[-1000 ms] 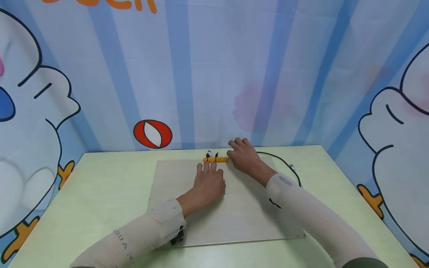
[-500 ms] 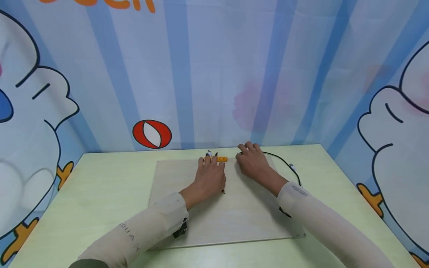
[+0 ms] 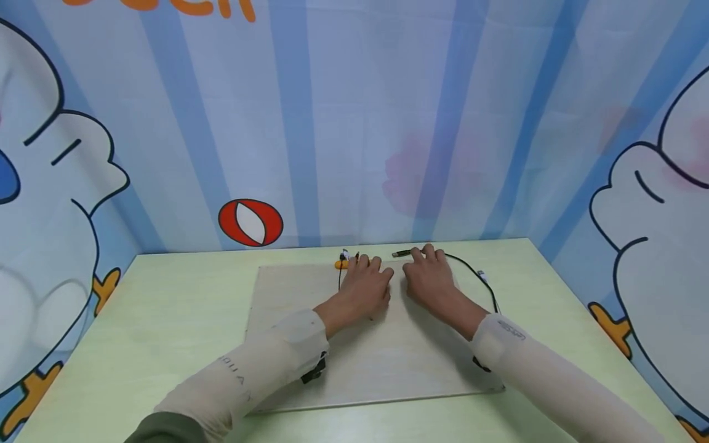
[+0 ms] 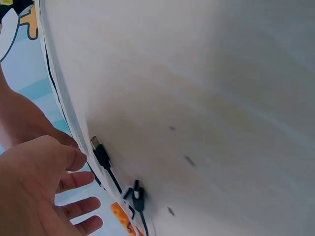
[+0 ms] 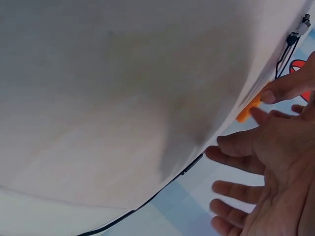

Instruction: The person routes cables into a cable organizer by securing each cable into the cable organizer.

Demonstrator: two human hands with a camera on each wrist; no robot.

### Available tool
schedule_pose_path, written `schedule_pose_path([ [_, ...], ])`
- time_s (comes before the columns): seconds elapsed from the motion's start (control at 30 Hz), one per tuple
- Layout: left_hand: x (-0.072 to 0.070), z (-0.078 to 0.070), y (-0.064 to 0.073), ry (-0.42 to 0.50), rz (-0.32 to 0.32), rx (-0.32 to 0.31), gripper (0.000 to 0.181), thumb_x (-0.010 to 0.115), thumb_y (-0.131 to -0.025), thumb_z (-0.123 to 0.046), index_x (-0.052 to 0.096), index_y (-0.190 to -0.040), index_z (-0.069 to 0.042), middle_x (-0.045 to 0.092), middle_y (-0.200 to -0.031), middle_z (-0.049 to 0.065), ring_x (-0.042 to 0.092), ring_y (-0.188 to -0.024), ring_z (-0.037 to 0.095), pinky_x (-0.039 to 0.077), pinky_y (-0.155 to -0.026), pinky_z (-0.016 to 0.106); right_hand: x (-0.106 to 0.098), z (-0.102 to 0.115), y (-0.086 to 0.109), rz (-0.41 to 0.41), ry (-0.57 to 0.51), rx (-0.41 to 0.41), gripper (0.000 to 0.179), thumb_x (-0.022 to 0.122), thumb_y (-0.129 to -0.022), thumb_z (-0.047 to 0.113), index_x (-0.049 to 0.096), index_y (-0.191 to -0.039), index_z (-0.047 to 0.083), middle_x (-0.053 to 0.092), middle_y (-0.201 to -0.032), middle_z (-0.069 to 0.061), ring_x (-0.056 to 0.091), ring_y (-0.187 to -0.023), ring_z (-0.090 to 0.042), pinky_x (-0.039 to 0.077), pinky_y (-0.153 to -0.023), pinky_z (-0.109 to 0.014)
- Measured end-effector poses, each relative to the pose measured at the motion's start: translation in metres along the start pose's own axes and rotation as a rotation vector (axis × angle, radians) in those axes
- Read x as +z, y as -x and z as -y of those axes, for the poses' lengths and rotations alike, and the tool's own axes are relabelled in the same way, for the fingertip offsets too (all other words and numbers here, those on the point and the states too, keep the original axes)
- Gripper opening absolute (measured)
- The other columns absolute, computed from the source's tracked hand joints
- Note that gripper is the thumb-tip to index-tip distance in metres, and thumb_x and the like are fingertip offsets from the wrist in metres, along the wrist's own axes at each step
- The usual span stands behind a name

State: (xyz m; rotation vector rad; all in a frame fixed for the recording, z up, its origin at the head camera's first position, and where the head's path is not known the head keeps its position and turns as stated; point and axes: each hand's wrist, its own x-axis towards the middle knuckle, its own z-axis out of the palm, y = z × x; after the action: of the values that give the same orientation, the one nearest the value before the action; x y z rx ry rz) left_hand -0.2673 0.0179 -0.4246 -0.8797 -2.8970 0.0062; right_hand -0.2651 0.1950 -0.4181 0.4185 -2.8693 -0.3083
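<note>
Shifted right since earlier, left hand [image 3: 367,286] and right hand [image 3: 432,281], fingers apart, flank open board [image 3: 410,363] near its far edge.

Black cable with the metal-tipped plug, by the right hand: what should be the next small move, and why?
Probably the right hand should pinch the black cable just behind its plug: in the head view the fingers reach that spot, yet the right wrist view shows them extended, not closed round it.
</note>
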Motion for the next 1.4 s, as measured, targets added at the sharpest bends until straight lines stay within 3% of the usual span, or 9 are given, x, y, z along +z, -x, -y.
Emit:
schedule_pose_path([
  [0.13, 0.012, 0.000, -0.012, -0.003, -0.016, 0.049, 0.034, 0.050, -0.119, -0.034, 0.068, -0.144, -0.019, 0.065, -0.131, 0.009, 0.054, -0.123, 0.032, 0.041, -0.111, 0.052, -0.003, -0.002, 0.008, 0.104, -0.001, 0.081, 0.023, 0.060, -0.110, 0.009, 0.077, -0.096, 0.008, 0.066, -0.127, -0.021, 0.054, -0.125, -0.044, 0.046, -0.108, -0.057],
  [0.27, 0.012, -0.003, -0.020, -0.028, 0.014, 0.085, 0.035, 0.048, -0.120, -0.034, 0.067, -0.146, -0.020, 0.064, -0.134, 0.008, 0.052, -0.123, 0.031, 0.039, -0.110, 0.050, -0.007, -0.005, 0.016, 0.177, -0.021, 0.138, 0.023, 0.057, -0.112, 0.008, 0.078, -0.103, 0.007, 0.064, -0.124, -0.022, 0.052, -0.121, -0.044, 0.044, -0.107, -0.057],
  [0.3, 0.000, -0.007, -0.016, -0.027, 0.043, 0.090, 0.033, 0.051, -0.119, -0.031, 0.068, -0.146, -0.020, 0.065, -0.135, 0.009, 0.052, -0.123, 0.031, 0.040, -0.110, 0.049, -0.008, -0.005, 0.018, 0.187, -0.026, 0.146, 0.024, 0.057, -0.112, 0.008, 0.079, -0.104, 0.006, 0.064, -0.125, -0.023, 0.052, -0.124, -0.045, 0.044, -0.109, -0.058],
  [0.4, 0.000, -0.009, -0.021, -0.079, 0.056, 0.125, 0.033, 0.053, -0.119, -0.030, 0.069, -0.146, -0.021, 0.065, -0.138, 0.008, 0.053, -0.125, 0.031, 0.040, -0.113, 0.049, -0.013, -0.007, 0.024, 0.210, -0.036, 0.164, 0.023, 0.057, -0.112, 0.008, 0.080, -0.107, 0.005, 0.065, -0.130, -0.026, 0.052, -0.131, -0.049, 0.045, -0.114, -0.060],
  [0.57, -0.001, -0.012, -0.030, -0.154, 0.050, 0.155, 0.030, 0.053, -0.119, -0.028, 0.070, -0.143, -0.021, 0.067, -0.140, 0.008, 0.055, -0.130, 0.031, 0.040, -0.117, 0.051, -0.022, -0.012, 0.036, 0.239, -0.070, 0.175, 0.023, 0.056, -0.112, 0.007, 0.078, -0.109, 0.000, 0.064, -0.129, -0.030, 0.050, -0.129, -0.053, 0.044, -0.117, -0.065],
  [0.9, 0.007, -0.017, -0.045, -0.164, 0.062, 0.179, 0.031, 0.058, -0.117, -0.027, 0.068, -0.146, -0.020, 0.066, -0.147, 0.007, 0.055, -0.134, 0.030, 0.040, -0.117, 0.049, -0.029, -0.021, 0.056, 0.274, -0.081, 0.186, 0.023, 0.055, -0.112, 0.006, 0.076, -0.110, -0.001, 0.064, -0.120, -0.029, 0.051, -0.125, -0.053, 0.042, -0.116, -0.067],
  [1.13, 0.006, -0.029, -0.052, -0.188, 0.030, 0.194, 0.030, 0.057, -0.118, -0.026, 0.068, -0.145, -0.021, 0.067, -0.145, 0.006, 0.056, -0.133, 0.029, 0.039, -0.115, 0.047, -0.030, -0.030, 0.071, 0.269, -0.085, 0.207, 0.023, 0.055, -0.112, 0.006, 0.075, -0.103, -0.001, 0.062, -0.108, -0.025, 0.051, -0.113, -0.048, 0.046, -0.104, -0.062],
  [1.3, 0.001, -0.037, -0.054, -0.195, 0.034, 0.199, 0.033, 0.057, -0.117, -0.025, 0.067, -0.149, -0.022, 0.066, -0.151, 0.006, 0.056, -0.140, 0.028, 0.039, -0.122, 0.048, -0.030, -0.033, 0.078, 0.285, -0.058, 0.219, 0.022, 0.058, -0.111, 0.007, 0.078, -0.107, -0.001, 0.066, -0.118, -0.029, 0.055, -0.126, -0.053, 0.048, -0.108, -0.064],
  [1.4, 0.002, -0.040, -0.057, -0.198, 0.032, 0.209, 0.034, 0.057, -0.117, -0.025, 0.067, -0.150, -0.023, 0.066, -0.152, 0.005, 0.056, -0.140, 0.028, 0.040, -0.122, 0.048, -0.030, -0.035, 0.082, 0.296, -0.048, 0.227, 0.021, 0.059, -0.110, 0.007, 0.079, -0.107, 0.001, 0.067, -0.114, -0.027, 0.055, -0.121, -0.050, 0.048, -0.106, -0.063],
])
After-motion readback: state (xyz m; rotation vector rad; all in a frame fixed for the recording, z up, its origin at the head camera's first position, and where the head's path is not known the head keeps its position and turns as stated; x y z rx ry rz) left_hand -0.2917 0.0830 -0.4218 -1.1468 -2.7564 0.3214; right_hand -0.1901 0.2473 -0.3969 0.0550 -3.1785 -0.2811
